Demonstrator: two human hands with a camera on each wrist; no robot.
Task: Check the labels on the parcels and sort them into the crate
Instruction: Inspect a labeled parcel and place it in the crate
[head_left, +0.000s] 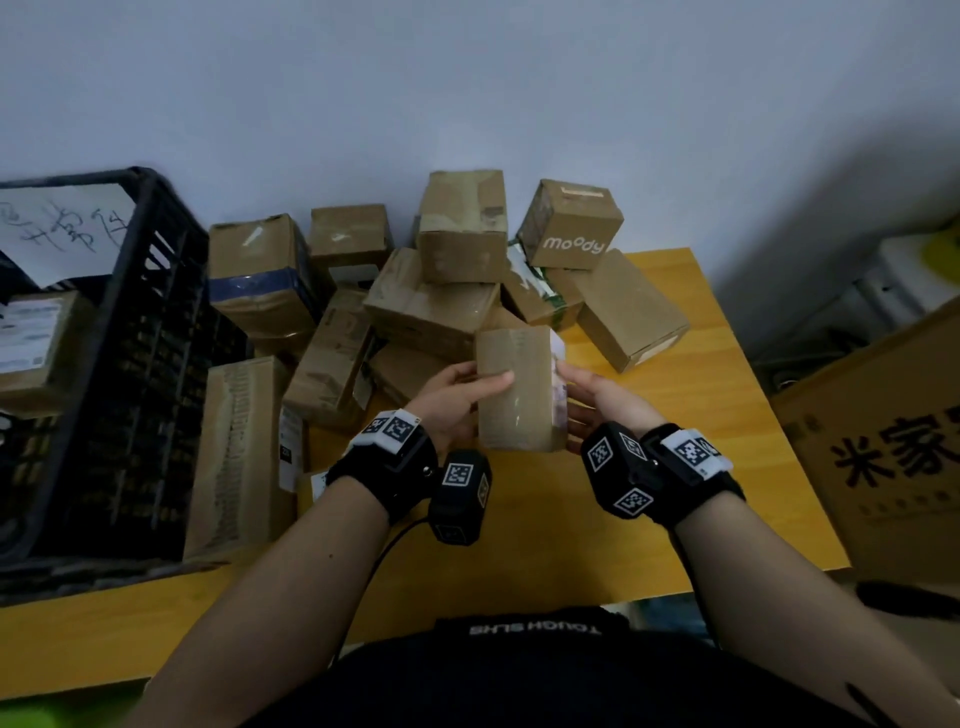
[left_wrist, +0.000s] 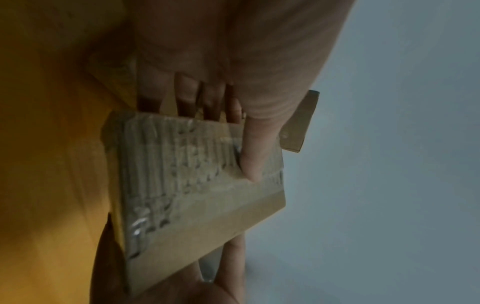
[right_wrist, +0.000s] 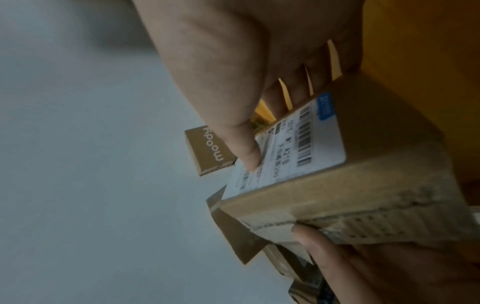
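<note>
Both hands hold one small taped cardboard parcel above the yellow table. My left hand grips its left side, thumb across the top face and fingers underneath. My right hand grips the right side, where a white shipping label with barcodes sits under the thumb. A black slatted crate stands at the left, holding a labelled box and a handwritten white sheet. A heap of brown parcels lies behind the held one.
A "moody" box tops the pile at the back right against the grey wall. A long carton leans beside the crate. A large printed carton stands off the table's right edge. Bare yellow tabletop shows in front of me.
</note>
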